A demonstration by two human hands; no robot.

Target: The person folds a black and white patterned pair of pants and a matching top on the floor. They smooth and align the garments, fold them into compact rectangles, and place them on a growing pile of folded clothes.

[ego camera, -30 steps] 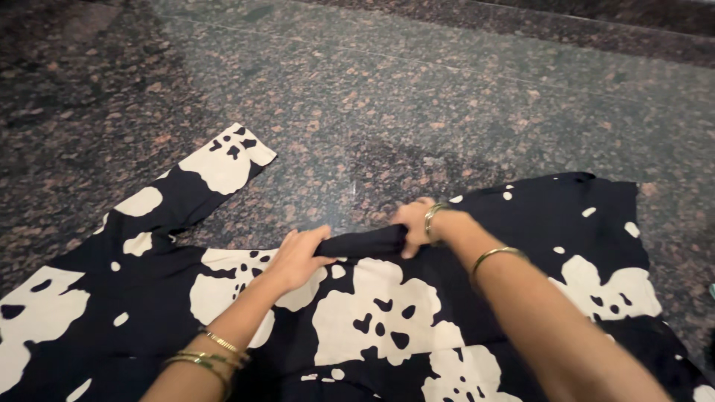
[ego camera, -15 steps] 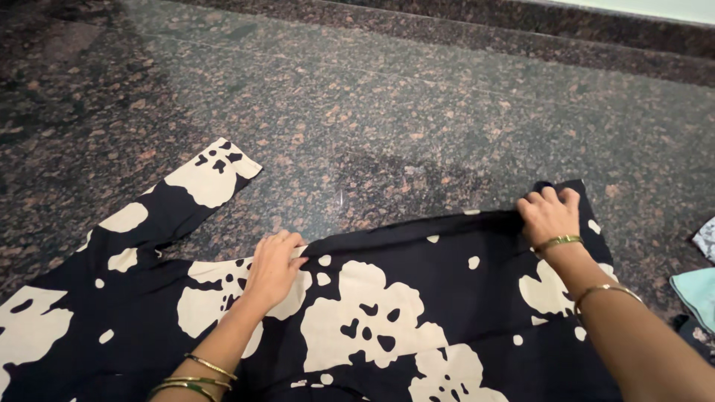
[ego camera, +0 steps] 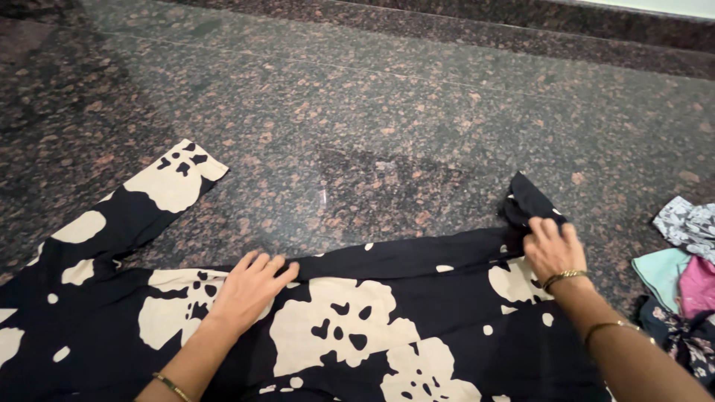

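Black cloth (ego camera: 387,327) with big cream flower prints lies spread flat on a speckled stone floor (ego camera: 387,119), and it covers the near part of the floor from the left edge almost to the right edge. One long sleeve (ego camera: 141,197) of the cloth reaches out toward the far left, and its end is cream with small black marks.

The left hand (ego camera: 249,286) rests palm down on the far edge of the cloth, a little left of the middle. Its fingers (ego camera: 262,264) are stretched out and close together, they press flat on the cloth and grip nothing. A thin gold bangle (ego camera: 170,385) sits on the left wrist.

The right hand (ego camera: 553,249) is on the far right corner of the cloth. Its fingers (ego camera: 547,227) are bent over a small raised bunch of black fabric (ego camera: 530,201) that stands up from the floor at this corner. The hand touches this bunch and seems to hold it, but the grip itself is hidden under the fingers. Two gold bangles (ego camera: 564,278) are on the right wrist and forearm.

At the right edge of the floor, just beside the cloth, a small pile of other clothes (ego camera: 681,275) lies: a grey patterned piece, a light green one, a pink one and a dark flowered one.
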